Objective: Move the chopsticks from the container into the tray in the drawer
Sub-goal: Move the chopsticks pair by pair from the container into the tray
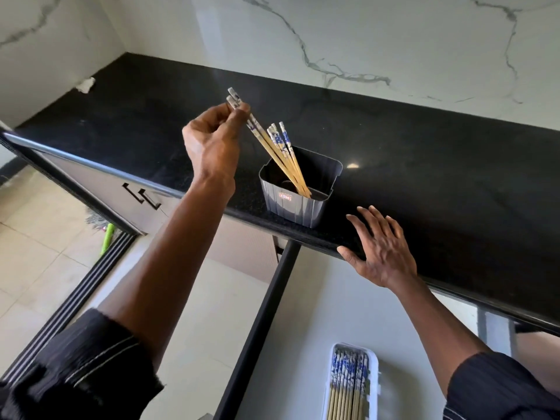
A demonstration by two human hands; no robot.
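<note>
A dark grey ribbed container point(292, 204) stands near the front edge of the black counter point(424, 165). Several bamboo chopsticks point(286, 147) with blue-and-white tops lean in it. My left hand point(212, 137) pinches the tops of two chopsticks point(260, 134), whose tips are still inside the container. My right hand point(381, 247) rests flat, fingers spread, on the counter's front edge to the right of the container. Below, in the open drawer point(303, 313), a white tray point(351, 386) holds several chopsticks laid side by side.
A marble-patterned wall point(363, 40) backs the counter. A scrap of white paper point(86, 84) lies at the counter's far left. Cabinet fronts with black handles point(142, 195) stand below left, by a tiled floor point(36, 253) and a green object point(107, 237).
</note>
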